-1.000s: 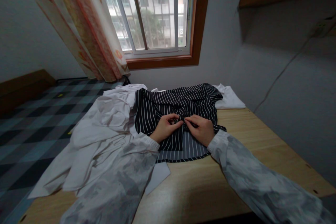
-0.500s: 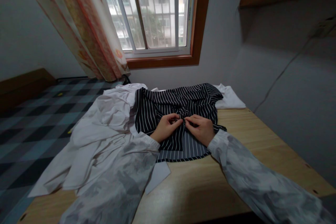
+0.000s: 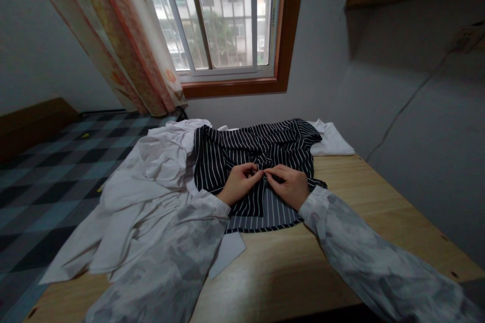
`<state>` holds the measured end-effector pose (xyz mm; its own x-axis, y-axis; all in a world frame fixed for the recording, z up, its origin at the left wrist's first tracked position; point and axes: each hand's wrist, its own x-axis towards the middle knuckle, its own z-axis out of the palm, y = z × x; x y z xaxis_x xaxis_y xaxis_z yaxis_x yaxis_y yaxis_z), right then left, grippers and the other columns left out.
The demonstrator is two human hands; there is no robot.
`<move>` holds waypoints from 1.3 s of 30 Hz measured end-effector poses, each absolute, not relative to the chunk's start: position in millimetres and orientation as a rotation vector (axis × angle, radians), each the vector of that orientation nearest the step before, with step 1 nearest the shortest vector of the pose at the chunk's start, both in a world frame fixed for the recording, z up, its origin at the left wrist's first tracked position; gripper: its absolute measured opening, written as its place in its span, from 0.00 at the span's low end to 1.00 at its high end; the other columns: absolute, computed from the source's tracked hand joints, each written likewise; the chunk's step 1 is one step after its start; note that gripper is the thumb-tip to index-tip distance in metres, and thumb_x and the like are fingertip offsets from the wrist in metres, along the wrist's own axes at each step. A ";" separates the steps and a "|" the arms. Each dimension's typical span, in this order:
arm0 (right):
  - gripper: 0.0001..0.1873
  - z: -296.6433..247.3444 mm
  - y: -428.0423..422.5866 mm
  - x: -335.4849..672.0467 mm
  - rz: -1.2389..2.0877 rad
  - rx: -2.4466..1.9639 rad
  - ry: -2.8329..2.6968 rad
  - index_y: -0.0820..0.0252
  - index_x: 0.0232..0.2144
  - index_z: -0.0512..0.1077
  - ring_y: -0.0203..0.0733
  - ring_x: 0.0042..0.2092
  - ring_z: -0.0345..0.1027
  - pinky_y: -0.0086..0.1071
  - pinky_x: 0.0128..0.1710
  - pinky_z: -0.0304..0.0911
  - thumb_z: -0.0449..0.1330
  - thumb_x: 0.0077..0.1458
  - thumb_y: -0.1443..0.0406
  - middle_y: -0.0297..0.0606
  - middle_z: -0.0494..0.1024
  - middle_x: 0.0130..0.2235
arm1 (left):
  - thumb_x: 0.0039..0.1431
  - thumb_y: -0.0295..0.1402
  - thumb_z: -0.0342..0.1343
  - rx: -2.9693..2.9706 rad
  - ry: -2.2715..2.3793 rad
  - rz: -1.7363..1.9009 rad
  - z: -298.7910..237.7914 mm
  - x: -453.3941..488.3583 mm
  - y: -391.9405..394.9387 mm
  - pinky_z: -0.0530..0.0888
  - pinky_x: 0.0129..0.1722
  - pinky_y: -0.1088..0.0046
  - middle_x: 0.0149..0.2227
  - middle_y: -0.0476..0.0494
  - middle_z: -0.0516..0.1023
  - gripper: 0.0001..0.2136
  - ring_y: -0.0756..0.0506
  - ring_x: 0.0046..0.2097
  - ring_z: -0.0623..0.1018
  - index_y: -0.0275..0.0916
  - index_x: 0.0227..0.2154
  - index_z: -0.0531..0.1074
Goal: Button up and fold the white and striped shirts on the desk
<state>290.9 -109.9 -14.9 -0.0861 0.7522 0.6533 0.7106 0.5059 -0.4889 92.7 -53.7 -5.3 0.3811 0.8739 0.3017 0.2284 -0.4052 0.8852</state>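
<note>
A black shirt with white stripes (image 3: 220, 154) lies spread over the wooden table (image 3: 288, 272), its curved hem toward me. My left hand (image 3: 240, 182) pinches the shirt's front edge near the middle, thumb against fingers. Close against it, my right hand (image 3: 288, 185) pinches the same spot from the other side, and the fingertips of both hands nearly meet. Whatever small part sits between the fingertips is hidden. Below the hands the front parts, and the paler inside of the back panel (image 3: 275, 212) shows.
Crumpled white clothes (image 3: 151, 192) are heaped at the left of the table. A folded white cloth (image 3: 333, 140) lies at the back right corner. A white paper-like piece (image 3: 229, 252) rests near my left sleeve. The checked bed (image 3: 45, 176) stands left, below the curtain (image 3: 132, 50).
The fingertips of both hands have drawn slightly closer together at the shirt's front edge. Otherwise the shirt and the arms stay almost where they were.
</note>
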 end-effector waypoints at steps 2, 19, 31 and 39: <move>0.09 -16.0 -109.0 291.0 0.064 -1.228 -1.802 0.49 0.45 0.86 0.42 0.42 0.83 0.33 0.44 0.73 0.64 0.69 0.63 0.34 0.88 0.43 | 0.60 0.40 0.65 1.859 0.950 1.037 -5.7 92.4 -53.3 0.67 0.30 0.74 0.28 0.50 0.77 0.11 0.50 0.29 0.73 0.37 0.33 0.78; 0.11 -14.4 -109.6 293.7 0.076 -1.154 -1.842 0.51 0.48 0.83 0.44 0.47 0.82 0.35 0.46 0.73 0.61 0.73 0.62 0.37 0.87 0.46 | 0.62 0.42 0.65 1.841 0.872 1.010 -11.0 89.5 -50.1 0.66 0.30 0.74 0.29 0.51 0.74 0.12 0.50 0.29 0.70 0.37 0.36 0.78; 0.12 -19.1 -107.6 297.3 0.050 -1.133 -1.921 0.49 0.52 0.84 0.44 0.47 0.83 0.34 0.46 0.75 0.61 0.73 0.62 0.37 0.88 0.47 | 0.64 0.42 0.64 1.872 0.819 0.975 -6.7 88.6 -51.2 0.70 0.36 0.72 0.31 0.49 0.77 0.12 0.48 0.34 0.74 0.37 0.33 0.77; 0.10 -20.7 -104.8 295.9 0.085 -1.090 -1.818 0.51 0.44 0.86 0.43 0.43 0.83 0.35 0.46 0.76 0.63 0.71 0.64 0.37 0.88 0.43 | 0.62 0.41 0.66 1.889 0.915 1.055 -3.7 90.9 -55.2 0.66 0.30 0.75 0.34 0.49 0.79 0.12 0.52 0.29 0.70 0.38 0.38 0.78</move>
